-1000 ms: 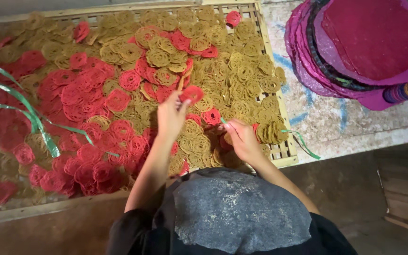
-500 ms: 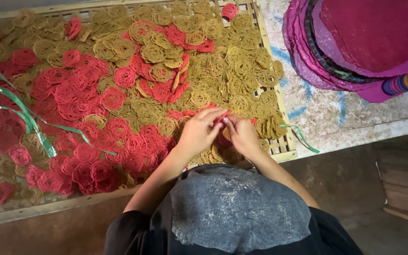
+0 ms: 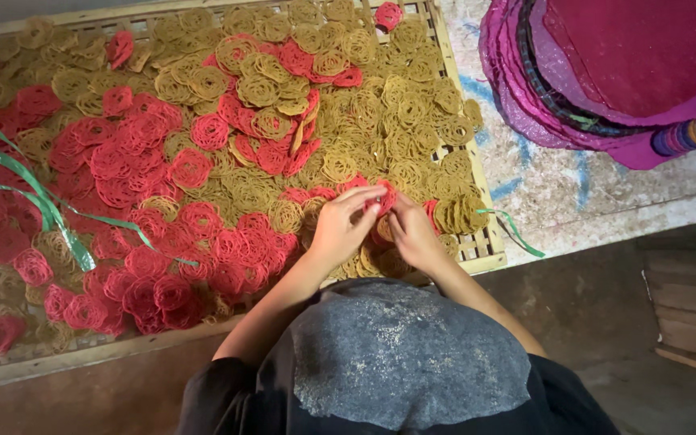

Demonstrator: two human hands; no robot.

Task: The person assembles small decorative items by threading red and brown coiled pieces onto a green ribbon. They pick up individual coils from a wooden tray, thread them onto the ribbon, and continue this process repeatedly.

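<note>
Bamboo tray (image 3: 489, 242) carries red and yellow spiral crackers. Left hand (image 3: 340, 229), reaching outward a second ago, now meets right hand (image 3: 412, 234); both grips pinch one red cracker (image 3: 383, 197) at the tray's near edge.

bamboo tray (image 3: 489, 242) left end beyond the frame

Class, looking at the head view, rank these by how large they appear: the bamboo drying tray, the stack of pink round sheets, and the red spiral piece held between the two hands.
1. Bamboo drying tray, largest.
2. Stack of pink round sheets, partly cut off by the frame.
3. Red spiral piece, smallest, pinched between the left hand and right hand.
</note>
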